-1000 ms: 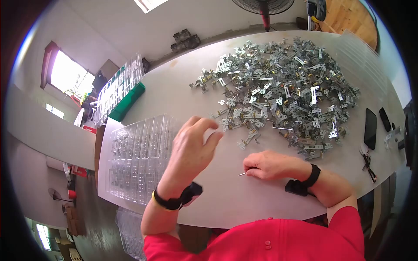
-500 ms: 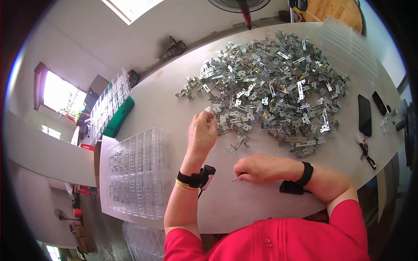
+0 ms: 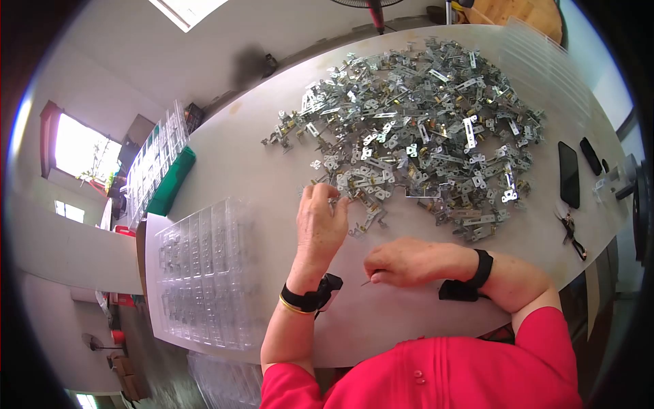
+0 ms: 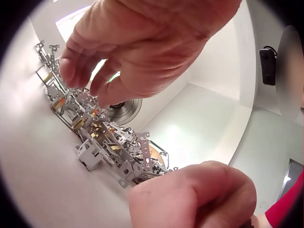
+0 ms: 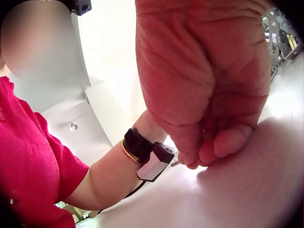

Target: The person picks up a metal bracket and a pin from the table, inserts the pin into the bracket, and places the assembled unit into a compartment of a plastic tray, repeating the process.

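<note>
A large pile of small metal brackets (image 3: 422, 129) covers the back of the table. At its near left edge is the left hand (image 3: 321, 221), thumb and fingers bent and apart in the left wrist view (image 4: 142, 52), with pile parts (image 4: 109, 147) behind the fingertips; no held part shows. To its right the right hand (image 3: 409, 262) rests low over the table, fingers curled round a thin metal pin (image 3: 366, 283). The pin's tip (image 5: 175, 163) pokes out past the thumb in the right wrist view, where the right hand (image 5: 204, 90) hides the rest.
A clear compartment tray (image 3: 204, 276) holding parts lies at the left. A green bin (image 3: 170, 183) with clear trays stands at the far left corner. On the right are a phone (image 3: 568, 174), a dark case (image 3: 590, 157) and pliers (image 3: 572, 235). Another clear tray (image 3: 545, 68) lies at the back right.
The left hand has moved from beside the clear tray to the pile's near left edge. The right hand, still holding the pin, has stayed about where it was. The head view has shifted.
</note>
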`<state>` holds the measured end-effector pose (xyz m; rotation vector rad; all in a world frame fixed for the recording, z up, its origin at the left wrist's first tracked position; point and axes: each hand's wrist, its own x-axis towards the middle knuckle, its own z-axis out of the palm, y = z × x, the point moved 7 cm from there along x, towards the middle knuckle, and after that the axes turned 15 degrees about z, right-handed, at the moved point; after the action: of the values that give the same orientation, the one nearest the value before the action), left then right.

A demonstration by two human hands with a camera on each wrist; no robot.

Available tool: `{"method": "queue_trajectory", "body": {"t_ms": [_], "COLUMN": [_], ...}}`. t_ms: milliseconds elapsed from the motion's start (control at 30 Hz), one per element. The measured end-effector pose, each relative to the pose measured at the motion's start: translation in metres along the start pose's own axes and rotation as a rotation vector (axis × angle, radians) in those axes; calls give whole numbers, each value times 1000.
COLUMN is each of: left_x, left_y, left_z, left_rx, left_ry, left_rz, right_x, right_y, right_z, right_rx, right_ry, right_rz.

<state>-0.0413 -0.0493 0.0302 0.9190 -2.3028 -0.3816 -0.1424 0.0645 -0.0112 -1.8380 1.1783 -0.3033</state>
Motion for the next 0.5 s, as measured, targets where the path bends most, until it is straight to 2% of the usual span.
{"method": "queue_trajectory", "body": {"t_ms": [200,267,500], "left_x": [12,17,23], "left_y": [-1,2,-1], "left_z": [-2,4,12], "left_rx": [25,53,-28], "left_ry": [4,-28,-83], "left_rz": [-21,73,25], "right_x": [1,2,1], "right_y": [2,4,0], "right_z": [2,3,0], "right_rx": [-5,-16,-39], "right_ry": [-22,-25,-45], "right_rz": [13,-1,14]}}
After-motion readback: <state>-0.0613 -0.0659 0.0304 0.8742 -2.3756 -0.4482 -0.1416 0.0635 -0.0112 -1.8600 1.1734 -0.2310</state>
